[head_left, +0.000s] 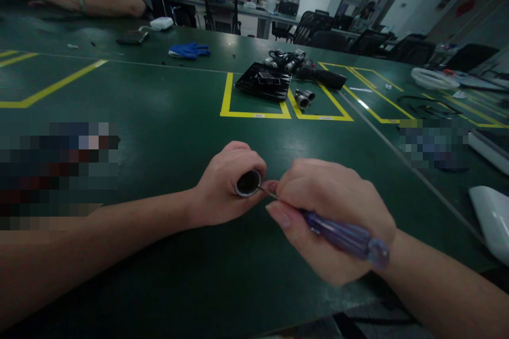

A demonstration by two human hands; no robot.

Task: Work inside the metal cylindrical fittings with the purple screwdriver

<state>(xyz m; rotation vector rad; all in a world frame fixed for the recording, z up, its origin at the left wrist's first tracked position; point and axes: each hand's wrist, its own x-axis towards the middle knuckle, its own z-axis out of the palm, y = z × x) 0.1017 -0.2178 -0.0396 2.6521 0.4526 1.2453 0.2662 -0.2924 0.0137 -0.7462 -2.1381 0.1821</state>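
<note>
My left hand [226,188] is closed around a small dark cylinder with a silver rim [248,183], its open end facing me. My right hand [334,212] grips a screwdriver with a translucent purple handle [345,237]. The thin metal tip of the screwdriver touches the rim of the cylinder. Both hands hover just above the green table [167,132], near its front edge.
A black tray [264,82] and two small silver cylinders [304,98] sit in yellow-taped boxes further back, with more dark parts [294,61] behind. A blue glove [189,51] and a phone [131,37] lie at far left. Another person's arms [79,2] rest on the far edge. White objects [493,220] lie at right.
</note>
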